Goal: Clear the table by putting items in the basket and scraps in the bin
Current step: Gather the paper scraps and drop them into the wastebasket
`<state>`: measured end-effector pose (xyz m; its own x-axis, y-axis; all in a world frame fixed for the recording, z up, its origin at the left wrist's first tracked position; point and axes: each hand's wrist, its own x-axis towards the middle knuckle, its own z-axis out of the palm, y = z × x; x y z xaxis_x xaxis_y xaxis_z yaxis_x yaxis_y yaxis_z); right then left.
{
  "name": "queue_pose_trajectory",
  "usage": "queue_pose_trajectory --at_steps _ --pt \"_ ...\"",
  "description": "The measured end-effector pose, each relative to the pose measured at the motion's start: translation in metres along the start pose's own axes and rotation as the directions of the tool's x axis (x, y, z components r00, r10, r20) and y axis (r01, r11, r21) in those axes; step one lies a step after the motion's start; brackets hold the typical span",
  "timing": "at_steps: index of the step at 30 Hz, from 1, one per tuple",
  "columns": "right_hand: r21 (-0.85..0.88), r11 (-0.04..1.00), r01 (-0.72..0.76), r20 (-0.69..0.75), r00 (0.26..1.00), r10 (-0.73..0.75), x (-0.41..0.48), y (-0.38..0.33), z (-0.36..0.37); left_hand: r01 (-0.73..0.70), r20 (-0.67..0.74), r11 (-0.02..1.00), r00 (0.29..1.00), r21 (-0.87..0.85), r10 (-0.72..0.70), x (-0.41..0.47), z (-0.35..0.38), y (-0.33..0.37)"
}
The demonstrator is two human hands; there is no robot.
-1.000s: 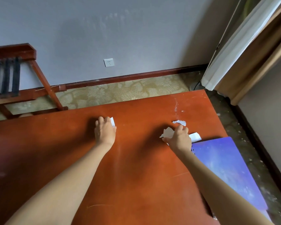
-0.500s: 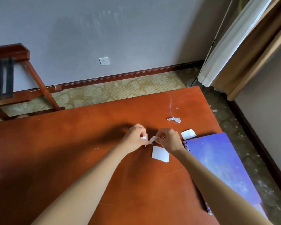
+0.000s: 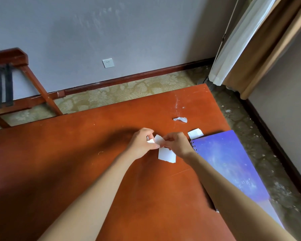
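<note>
Left hand (image 3: pixel 142 144) and right hand (image 3: pixel 177 145) pinch one white scrap (image 3: pixel 159 140) (fingers (image 3: pixel 169 136) clamped on it) over the table (image 3: pixel 73 164).

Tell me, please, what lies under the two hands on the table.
A flat white scrap lies on the table beneath them, its top edge covered by the left hand and right hand, which pinch smaller scraps. Anything under the palms is hidden.
</note>
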<state>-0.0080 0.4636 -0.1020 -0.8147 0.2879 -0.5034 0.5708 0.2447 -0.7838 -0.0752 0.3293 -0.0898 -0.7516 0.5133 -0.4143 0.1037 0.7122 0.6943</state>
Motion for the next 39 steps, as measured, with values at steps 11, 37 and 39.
queue_pose_trajectory --at_steps 11,37,39 --pt "-0.42 0.908 -0.007 -0.091 0.995 -0.035 -0.023 0.019 -0.001 0.062 -0.198 0.993 0.977 -0.096 -0.08 -0.019 -0.003 -0.009" --pt "-0.3 0.919 -0.256 -0.328 0.932 0.152 0.007 0.017 -0.083 -0.028 -0.135 0.983 0.989 0.182 0.054 0.042 0.026 0.047" --pt "-0.373 0.868 -0.328 -0.321 0.923 0.21 0.009 0.019 -0.083 -0.062 -0.095 0.979 0.992 0.196 0.082 0.055 0.036 0.058"
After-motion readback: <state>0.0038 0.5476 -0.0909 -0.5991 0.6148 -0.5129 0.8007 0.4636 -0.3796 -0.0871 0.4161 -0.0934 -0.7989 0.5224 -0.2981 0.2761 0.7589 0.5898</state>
